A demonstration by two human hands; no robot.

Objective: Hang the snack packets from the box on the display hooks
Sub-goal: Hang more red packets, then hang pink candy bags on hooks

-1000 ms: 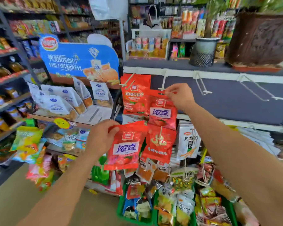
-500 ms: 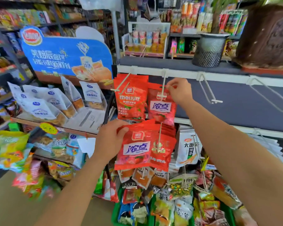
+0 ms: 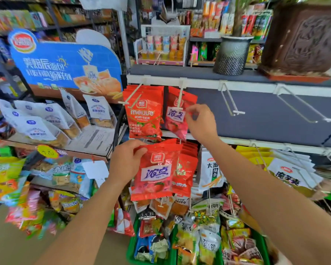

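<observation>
Far to the left stands a blue bread sign [image 3: 65,67], with white bread bags [image 3: 36,127] leaning on the shelf below it; next comes my left hand [image 3: 125,161], raised in front of the lower row of hanging snacks; its fingers and thumb are curled round the upper left corner of a red packet [image 3: 157,175], which I hold upright with its purple-lettered white label facing me. Just above that hand a thick bunch of meijue packets [image 3: 143,115] hangs from the top rail; beside them, to the right, a white display hook [image 3: 180,96] juts out, and on it a hung packet [image 3: 177,117] of the same red kind dangles, tilted a little; my right hand [image 3: 201,123] is at that packet's right edge, fingertips drawn close together and pinching it near the label. Further right two wire hooks [image 3: 230,100] stick out from the same rail against the dark panel; a mesh pot [image 3: 232,54] sits on the shelf above them; low down, between my forearms, a green basket [image 3: 131,253] is heaped with mixed snacks.
</observation>
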